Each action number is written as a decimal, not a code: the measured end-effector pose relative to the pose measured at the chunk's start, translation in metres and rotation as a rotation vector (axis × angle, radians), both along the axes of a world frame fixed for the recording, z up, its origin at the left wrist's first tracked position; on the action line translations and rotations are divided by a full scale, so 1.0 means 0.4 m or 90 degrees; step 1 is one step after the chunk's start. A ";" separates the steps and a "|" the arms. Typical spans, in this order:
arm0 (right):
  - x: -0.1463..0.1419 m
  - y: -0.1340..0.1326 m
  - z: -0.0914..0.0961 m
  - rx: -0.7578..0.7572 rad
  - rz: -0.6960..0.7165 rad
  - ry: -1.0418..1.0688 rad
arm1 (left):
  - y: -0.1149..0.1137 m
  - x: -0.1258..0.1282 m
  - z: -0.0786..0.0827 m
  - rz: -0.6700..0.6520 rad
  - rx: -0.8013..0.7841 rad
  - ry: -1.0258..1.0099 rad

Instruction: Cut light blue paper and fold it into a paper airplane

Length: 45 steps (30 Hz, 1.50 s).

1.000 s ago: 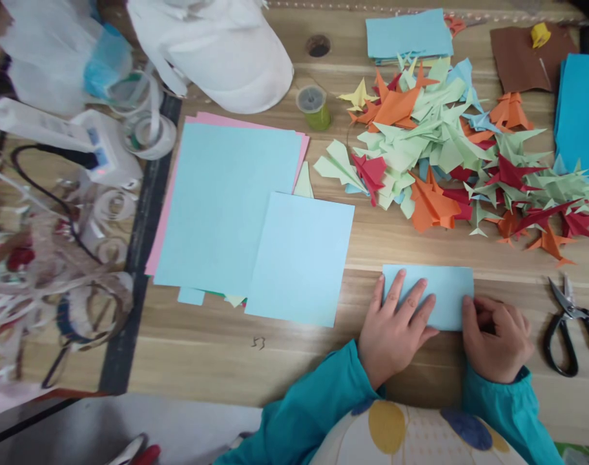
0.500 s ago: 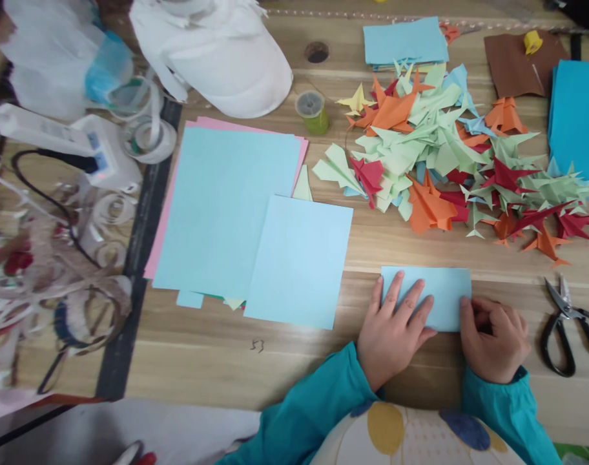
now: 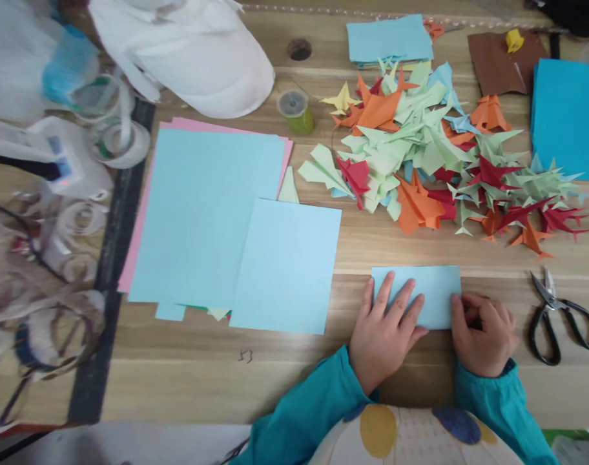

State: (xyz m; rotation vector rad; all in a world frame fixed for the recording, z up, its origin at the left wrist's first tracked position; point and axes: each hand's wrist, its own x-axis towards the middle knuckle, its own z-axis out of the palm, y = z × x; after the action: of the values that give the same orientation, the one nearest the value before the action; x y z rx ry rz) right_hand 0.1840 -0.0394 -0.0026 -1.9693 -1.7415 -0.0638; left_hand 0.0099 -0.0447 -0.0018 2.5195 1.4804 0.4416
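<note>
A light blue sheet of paper (image 3: 437, 287), apparently folded into a rectangle, lies on the table in front of me. Flat across its left part rests my left hand (image 3: 384, 329), fingers spread. My right hand (image 3: 485, 332) is at the paper's right edge, its thumb on the edge and its other fingers curled in. Whether those fingers reach under the paper is hidden. To the left, a single light blue sheet (image 3: 287, 268) overlaps a stack of larger blue and pink sheets (image 3: 202, 213).
Folded paper planes (image 3: 420, 142) in several colours are heaped beyond my hands. Black-handled scissors (image 3: 549, 310) lie to the right. A green thread spool (image 3: 297, 113), a white cap (image 3: 192, 58), tape rolls (image 3: 123, 142) and blue paper stacks (image 3: 568, 119) stand around the table.
The whole view has shifted a little, so things appear farther left. Both hands stay in the same places on the folded paper.
</note>
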 end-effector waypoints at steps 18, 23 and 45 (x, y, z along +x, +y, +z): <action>-0.006 0.003 0.013 -0.023 0.036 0.025 | 0.005 0.003 0.006 0.010 -0.010 -0.022; -0.009 0.002 0.017 -0.029 0.045 0.030 | 0.002 0.005 0.002 0.018 -0.020 -0.025; -0.008 0.000 0.012 -0.021 0.036 0.018 | 0.002 0.006 0.000 0.021 -0.034 -0.021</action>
State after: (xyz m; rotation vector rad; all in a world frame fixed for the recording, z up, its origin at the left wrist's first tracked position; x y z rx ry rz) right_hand 0.1807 -0.0394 0.0023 -1.9331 -1.7896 0.0111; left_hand 0.0123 -0.0437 -0.0018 2.4388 1.5026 0.4408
